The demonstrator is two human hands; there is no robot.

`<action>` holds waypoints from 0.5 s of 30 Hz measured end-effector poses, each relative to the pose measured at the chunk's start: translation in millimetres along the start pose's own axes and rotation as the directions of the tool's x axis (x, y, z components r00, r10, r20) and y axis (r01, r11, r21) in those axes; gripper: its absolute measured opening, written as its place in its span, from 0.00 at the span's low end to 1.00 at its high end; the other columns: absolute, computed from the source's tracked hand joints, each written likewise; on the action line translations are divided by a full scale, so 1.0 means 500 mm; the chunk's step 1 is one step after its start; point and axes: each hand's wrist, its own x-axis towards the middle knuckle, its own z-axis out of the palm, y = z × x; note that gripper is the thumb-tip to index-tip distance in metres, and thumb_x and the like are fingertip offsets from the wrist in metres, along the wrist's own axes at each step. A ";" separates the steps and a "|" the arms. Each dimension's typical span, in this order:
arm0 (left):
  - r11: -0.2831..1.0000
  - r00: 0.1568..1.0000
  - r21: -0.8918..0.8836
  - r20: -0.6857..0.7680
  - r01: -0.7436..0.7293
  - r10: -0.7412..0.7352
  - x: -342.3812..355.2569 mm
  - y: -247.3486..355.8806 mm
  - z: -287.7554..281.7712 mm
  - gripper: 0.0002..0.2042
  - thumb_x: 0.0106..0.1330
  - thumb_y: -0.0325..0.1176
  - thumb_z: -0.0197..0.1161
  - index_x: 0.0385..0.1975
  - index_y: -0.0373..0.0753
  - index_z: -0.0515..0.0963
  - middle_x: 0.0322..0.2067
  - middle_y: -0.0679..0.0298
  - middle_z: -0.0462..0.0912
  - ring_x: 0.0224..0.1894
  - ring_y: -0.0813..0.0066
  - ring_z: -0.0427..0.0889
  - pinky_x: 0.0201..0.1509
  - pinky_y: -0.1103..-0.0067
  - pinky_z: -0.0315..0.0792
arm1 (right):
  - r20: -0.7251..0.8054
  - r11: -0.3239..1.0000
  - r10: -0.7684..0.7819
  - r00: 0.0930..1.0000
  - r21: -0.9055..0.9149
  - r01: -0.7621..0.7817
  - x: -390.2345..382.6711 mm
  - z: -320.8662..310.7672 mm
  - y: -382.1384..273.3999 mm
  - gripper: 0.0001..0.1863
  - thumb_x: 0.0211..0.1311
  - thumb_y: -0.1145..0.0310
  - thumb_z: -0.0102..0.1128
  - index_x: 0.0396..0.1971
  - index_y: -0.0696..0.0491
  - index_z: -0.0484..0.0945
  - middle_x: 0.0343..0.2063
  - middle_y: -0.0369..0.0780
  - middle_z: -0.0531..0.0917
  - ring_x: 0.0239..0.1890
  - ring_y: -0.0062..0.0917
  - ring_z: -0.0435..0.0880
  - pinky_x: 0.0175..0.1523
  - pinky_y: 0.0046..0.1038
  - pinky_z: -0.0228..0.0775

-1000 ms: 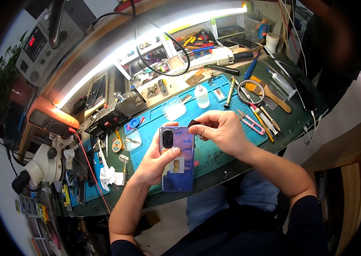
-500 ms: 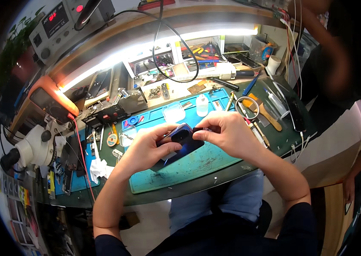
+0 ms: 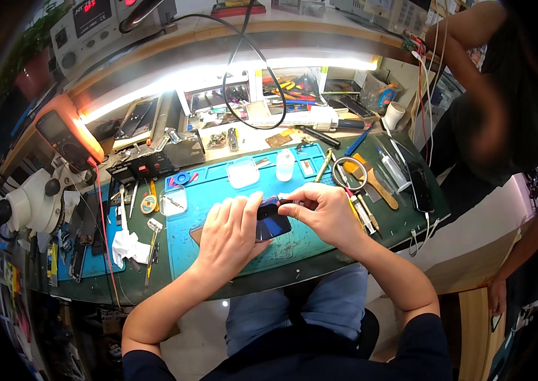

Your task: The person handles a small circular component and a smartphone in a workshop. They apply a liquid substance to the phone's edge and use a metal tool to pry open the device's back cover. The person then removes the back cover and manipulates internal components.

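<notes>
A dark blue phone (image 3: pixel 275 227) is held low over the blue work mat (image 3: pixel 218 185), its glossy back and dark camera area facing up. My left hand (image 3: pixel 226 238) lies across the phone with its fingers together, thumb along the near edge, and covers much of it. A brownish end shows past that hand's left side. At the phone's upper right corner, my right hand (image 3: pixel 323 213) is closed in a pinch. Something small and dark is between its fingertips, too hidden to name.
Beyond the phone stand a clear plastic box (image 3: pixel 243 173) and a white bottle (image 3: pixel 285 165). A tape roll (image 3: pixel 349 174), a wooden-handled brush (image 3: pixel 380 187) and a syringe (image 3: pixel 394 170) lie right. A microscope (image 3: pixel 27 202) and an orange multimeter (image 3: pixel 69 140) stand left. Another person (image 3: pixel 491 95) is at right.
My left hand has shifted from gripping the phone's sides to lying over it, and the phone looks flatter. My right hand stays pinched by its corner. The whole view has shifted slightly.
</notes>
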 end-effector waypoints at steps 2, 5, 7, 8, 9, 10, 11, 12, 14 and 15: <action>1.000 1.000 0.019 0.028 -0.009 0.008 -0.005 0.000 0.002 0.49 0.40 0.46 0.80 0.65 0.34 0.64 0.47 0.57 0.74 0.46 0.58 0.75 0.51 0.66 0.69 | -0.004 0.999 -0.018 1.000 -0.027 0.018 0.001 -0.003 -0.007 0.10 0.60 0.70 0.74 0.38 0.59 0.87 0.28 0.33 0.86 0.29 0.09 0.80 0.35 0.16 0.74; 0.999 0.999 0.043 0.038 -0.033 0.031 -0.009 -0.001 0.005 0.47 0.41 0.46 0.79 0.64 0.34 0.65 0.47 0.58 0.74 0.46 0.60 0.75 0.50 0.67 0.70 | -0.004 0.989 -0.099 0.995 -0.114 0.098 0.006 -0.012 -0.015 0.10 0.59 0.68 0.74 0.36 0.58 0.88 0.26 0.34 0.86 0.28 0.11 0.80 0.33 0.18 0.73; 0.998 0.998 0.049 0.037 -0.049 0.047 -0.010 0.000 0.008 0.47 0.41 0.46 0.78 0.63 0.34 0.66 0.47 0.58 0.74 0.46 0.61 0.75 0.50 0.68 0.70 | 0.045 0.977 -0.088 0.995 -0.193 0.096 0.010 -0.021 -0.018 0.10 0.58 0.67 0.74 0.35 0.57 0.88 0.26 0.36 0.86 0.27 0.15 0.81 0.32 0.21 0.73; 0.997 0.998 0.050 0.038 -0.055 0.054 -0.010 0.000 0.010 0.47 0.41 0.46 0.78 0.63 0.34 0.66 0.47 0.58 0.74 0.46 0.62 0.75 0.50 0.68 0.70 | 0.063 0.964 -0.124 0.990 -0.229 0.135 0.013 -0.026 -0.019 0.10 0.57 0.66 0.75 0.35 0.57 0.88 0.26 0.37 0.86 0.26 0.17 0.82 0.32 0.22 0.73; 0.997 0.997 0.050 0.040 -0.062 0.060 -0.010 0.001 0.012 0.47 0.41 0.46 0.78 0.63 0.34 0.66 0.47 0.59 0.74 0.45 0.62 0.75 0.50 0.68 0.70 | 0.094 0.949 -0.157 0.983 -0.262 0.176 0.017 -0.031 -0.020 0.11 0.57 0.66 0.75 0.34 0.57 0.87 0.26 0.38 0.85 0.26 0.20 0.82 0.32 0.24 0.73; 0.996 0.997 0.055 0.032 -0.075 0.073 -0.010 0.002 0.014 0.47 0.41 0.46 0.78 0.63 0.34 0.66 0.47 0.59 0.74 0.45 0.63 0.75 0.50 0.68 0.70 | 0.123 0.926 -0.212 0.969 -0.293 0.240 0.021 -0.035 -0.022 0.11 0.56 0.65 0.75 0.33 0.56 0.87 0.26 0.39 0.85 0.27 0.23 0.83 0.32 0.26 0.73; 0.994 0.996 0.060 0.026 -0.089 0.087 -0.010 0.003 0.015 0.46 0.41 0.46 0.78 0.64 0.34 0.66 0.47 0.59 0.74 0.45 0.63 0.75 0.50 0.68 0.70 | 0.154 0.896 -0.241 0.958 -0.345 0.281 0.026 -0.038 -0.023 0.11 0.56 0.64 0.75 0.32 0.56 0.87 0.26 0.39 0.85 0.27 0.25 0.83 0.33 0.27 0.74; 0.993 0.995 0.058 0.003 -0.098 0.098 -0.010 0.004 0.015 0.46 0.41 0.46 0.78 0.64 0.34 0.66 0.47 0.59 0.74 0.45 0.63 0.75 0.50 0.68 0.70 | 0.194 0.864 -0.286 0.938 -0.370 0.341 0.030 -0.042 -0.025 0.11 0.55 0.64 0.74 0.32 0.56 0.87 0.26 0.40 0.85 0.28 0.27 0.83 0.34 0.28 0.74; 0.994 0.995 0.039 0.003 -0.102 0.102 -0.008 0.005 0.014 0.47 0.42 0.46 0.78 0.65 0.34 0.66 0.47 0.59 0.74 0.46 0.62 0.75 0.51 0.68 0.70 | 0.277 0.779 -0.331 0.902 -0.459 0.427 0.040 -0.052 -0.030 0.11 0.55 0.63 0.74 0.31 0.56 0.86 0.27 0.40 0.84 0.29 0.31 0.83 0.36 0.31 0.75; 0.994 0.994 0.024 0.000 -0.109 0.109 -0.007 0.006 0.013 0.47 0.43 0.46 0.78 0.65 0.34 0.66 0.48 0.59 0.74 0.46 0.62 0.75 0.51 0.68 0.70 | 0.319 0.737 -0.350 0.881 -0.486 0.469 0.047 -0.056 -0.033 0.11 0.55 0.63 0.73 0.31 0.55 0.86 0.27 0.39 0.84 0.31 0.32 0.83 0.38 0.31 0.75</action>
